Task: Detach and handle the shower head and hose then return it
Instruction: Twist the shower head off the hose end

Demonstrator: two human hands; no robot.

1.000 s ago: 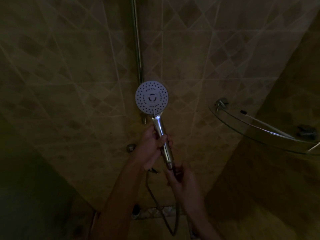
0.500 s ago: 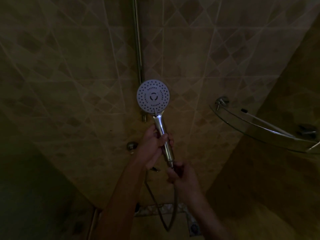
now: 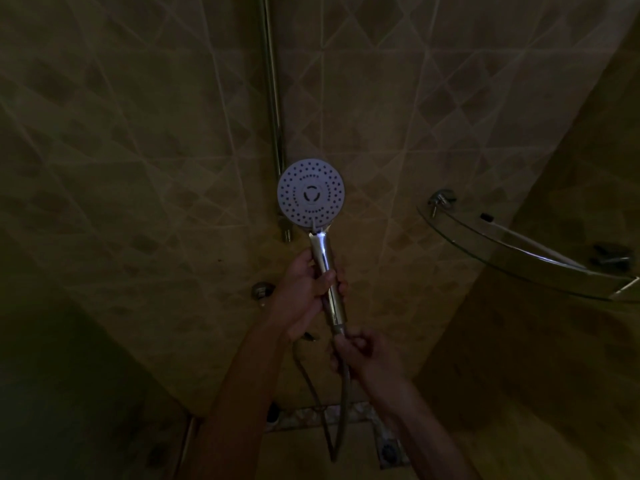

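Note:
The shower head (image 3: 311,192) is a round white disc with blue nozzle dots, facing me, on a chrome handle. It stands upright in front of the tiled wall, off its holder. My left hand (image 3: 304,292) grips the handle at its middle. Just below the handle's end, my right hand (image 3: 363,355) grips the hose (image 3: 343,410). The hose hangs down in a loop toward the floor and rises again behind my left wrist.
A vertical chrome slide rail (image 3: 273,98) runs up the wall behind the head. A curved glass corner shelf (image 3: 519,258) with metal brackets juts out at the right. A round wall fitting (image 3: 262,289) sits left of my left hand. The room is dim.
The shower head and both hands have stayed nearly in place. The right hand has slid slightly lower and rightward on the hose.

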